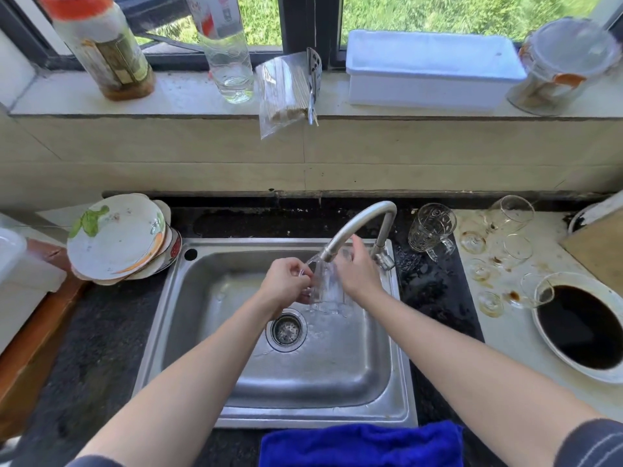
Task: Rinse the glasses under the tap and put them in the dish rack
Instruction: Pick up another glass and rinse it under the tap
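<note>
While water is run from above, a leaning stack of plates (pixel 118 241) is seen on the bench at far left, just beside the sink (pixel 188 332). Over the basin, the left hand (pixel 286 281) is curled round a clear glass (pixel 325 284), pinching its side, and the glass is held right under the spout of the tap (pixel 357 227). The right hand (pixel 360 271) is laid against the glass's far side; whether its fingers are wrapped round cannot be told. Further right, a glass mug (pixel 431 230), stained small glasses (pixel 514 251) and a bowl of dark liquid (pixel 580 328) are left on the bench. A wet glass could be let slip and chipped against the steel spout; no dish rack is seen.
</note>
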The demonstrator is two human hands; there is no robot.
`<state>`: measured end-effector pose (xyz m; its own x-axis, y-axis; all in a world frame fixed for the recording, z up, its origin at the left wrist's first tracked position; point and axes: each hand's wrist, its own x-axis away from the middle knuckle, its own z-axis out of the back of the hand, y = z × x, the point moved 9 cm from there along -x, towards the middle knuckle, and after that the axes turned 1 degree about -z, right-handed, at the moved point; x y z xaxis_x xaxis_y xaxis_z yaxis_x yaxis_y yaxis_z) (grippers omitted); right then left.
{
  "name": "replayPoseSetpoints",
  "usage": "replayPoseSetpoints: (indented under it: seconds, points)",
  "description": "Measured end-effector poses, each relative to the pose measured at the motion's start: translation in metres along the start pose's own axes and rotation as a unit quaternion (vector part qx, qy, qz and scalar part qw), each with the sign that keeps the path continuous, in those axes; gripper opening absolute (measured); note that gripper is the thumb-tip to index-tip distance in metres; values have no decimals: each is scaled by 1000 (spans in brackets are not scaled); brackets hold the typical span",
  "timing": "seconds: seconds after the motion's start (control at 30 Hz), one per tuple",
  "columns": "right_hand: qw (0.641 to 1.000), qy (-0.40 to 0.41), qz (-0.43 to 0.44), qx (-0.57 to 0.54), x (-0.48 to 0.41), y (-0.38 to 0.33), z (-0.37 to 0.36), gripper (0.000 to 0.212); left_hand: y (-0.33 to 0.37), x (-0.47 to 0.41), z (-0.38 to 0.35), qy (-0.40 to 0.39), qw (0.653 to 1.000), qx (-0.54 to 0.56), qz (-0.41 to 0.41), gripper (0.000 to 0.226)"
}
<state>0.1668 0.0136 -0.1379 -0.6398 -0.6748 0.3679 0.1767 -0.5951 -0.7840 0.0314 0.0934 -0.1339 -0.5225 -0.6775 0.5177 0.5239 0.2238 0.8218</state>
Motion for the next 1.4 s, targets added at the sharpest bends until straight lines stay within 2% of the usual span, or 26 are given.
replayPoseSetpoints:
  seconds: [0.07,0.1,0.13,0.23,0.37,0.43,0.5,0.53,0.6,0.67,0.7,0.73,0.87,1.0,1.13,1.2,1.3,1.4]
  points:
    - [996,-52,68,-15,28,-5,-18,67,-5,-3,10,15,999,24,17,18]
    - [993,-84,74,-40,38,-4,-25,73,-8,-3,13,14,999,33,23,17]
    - [991,-99,46,-74,33,1,-27,75,-9,-1,13,7,999,40,25,17]
    - [984,-84,-66,-141,-3,6,-18,59,-7,5,2,-32,997,61,20,16]
    - [983,-100,-62,-139,-4,-4,-19,42,-7,10,3,-41,992,112,31,13]
    - [982,-99,-80,-142,-1,4,-16,38,-5,10,12,-36,992,122,14,23]
    - [979,-65,-121,-148,-4,12,-6,39,3,12,19,-34,997,49,-38,36]
    - [977,-55,-140,-153,-7,15,-3,42,9,14,18,-39,996,-28,-73,40]
    - [970,-54,-179,-154,-9,19,-5,58,16,19,5,-59,972,-192,-122,41]
    - [972,-63,-182,-134,-10,18,-11,75,16,20,-11,-69,941,-300,-142,24]
    - [976,-63,-169,-121,-6,12,-15,74,14,18,-15,-61,932,-327,-144,10]
    - [981,-58,-151,-106,1,4,-17,69,14,16,-15,-47,931,-336,-136,5]
    - [987,-44,-119,-99,7,2,-24,65,6,9,-5,-39,963,-249,-94,28]
    - [981,-19,-149,-123,-4,7,-6,56,1,15,-13,-58,981,-168,-83,30]
    - [996,-35,-64,-59,19,-9,-22,14,-12,10,0,-25,995,-92,-26,26]
    - [988,-47,-92,-119,16,-5,-22,12,-13,13,-2,-40,998,-46,-14,20]
    - [962,-56,-188,-189,5,8,-11,33,-18,18,-12,-71,997,32,17,17]
    - [958,-68,-183,-208,5,11,-13,26,-24,17,-12,-88,991,74,68,20]
